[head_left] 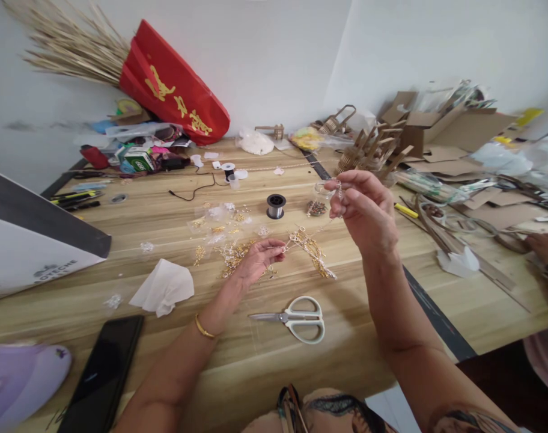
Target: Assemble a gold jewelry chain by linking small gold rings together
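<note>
My right hand [366,210] is raised above the table with thumb and fingers pinched on a small beaded strand [339,192]. A faint thin line slants down from it toward my left hand [258,261]. Low over the tabletop, the left fingertips are pinched on a small ring-like end of the strand; its details are too small to make out. Gold and silver chain pieces [312,252] lie just right of my left hand. Loose gold jewelry findings [233,257] are heaped beside and partly behind it. White-handled scissors [303,319] rest below the hands, and a spool of fine wire [276,206] stands beyond them.
A white tissue [163,285] and a black phone [103,373] lie at left. Small bags of findings [217,225] are spread behind my left hand. Beads [316,208] sit near my right hand. Cardboard boxes [463,132] crowd the back right; another person's hand [544,246] rests at the right edge.
</note>
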A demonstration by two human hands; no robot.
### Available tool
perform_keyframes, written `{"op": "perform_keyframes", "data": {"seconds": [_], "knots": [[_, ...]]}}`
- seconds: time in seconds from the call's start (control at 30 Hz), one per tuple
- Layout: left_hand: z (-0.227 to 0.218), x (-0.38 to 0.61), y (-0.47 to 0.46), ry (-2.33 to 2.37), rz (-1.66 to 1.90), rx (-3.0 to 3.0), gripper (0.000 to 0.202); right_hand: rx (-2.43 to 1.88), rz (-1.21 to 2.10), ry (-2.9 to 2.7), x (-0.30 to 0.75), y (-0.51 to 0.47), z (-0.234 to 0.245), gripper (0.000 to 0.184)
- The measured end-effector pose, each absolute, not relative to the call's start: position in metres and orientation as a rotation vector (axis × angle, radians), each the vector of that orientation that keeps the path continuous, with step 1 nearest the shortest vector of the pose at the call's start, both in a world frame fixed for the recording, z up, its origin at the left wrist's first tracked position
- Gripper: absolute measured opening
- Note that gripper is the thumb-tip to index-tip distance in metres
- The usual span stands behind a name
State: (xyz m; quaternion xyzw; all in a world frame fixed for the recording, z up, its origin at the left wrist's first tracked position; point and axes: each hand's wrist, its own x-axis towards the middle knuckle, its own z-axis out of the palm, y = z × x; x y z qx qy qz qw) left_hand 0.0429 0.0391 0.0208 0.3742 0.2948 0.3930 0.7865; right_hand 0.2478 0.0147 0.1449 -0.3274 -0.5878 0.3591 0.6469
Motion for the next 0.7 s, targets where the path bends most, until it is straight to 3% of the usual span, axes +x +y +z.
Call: {"op": "perform_keyframes", "data": {"seconds": [0.3,0.7], "knots": [[0.0214,0.0472,0.0368,0.643,0.823,0.845,0.038,-0.746,0.844,-1.347,0.2471,0.0172,0.1429,0.027],[0.016,0.0488,0.0358,0.685,0.79,0.93,0.029,-0.752,0.832,-1.351,0.2475,0.0165,0.1423,0.027]]}}
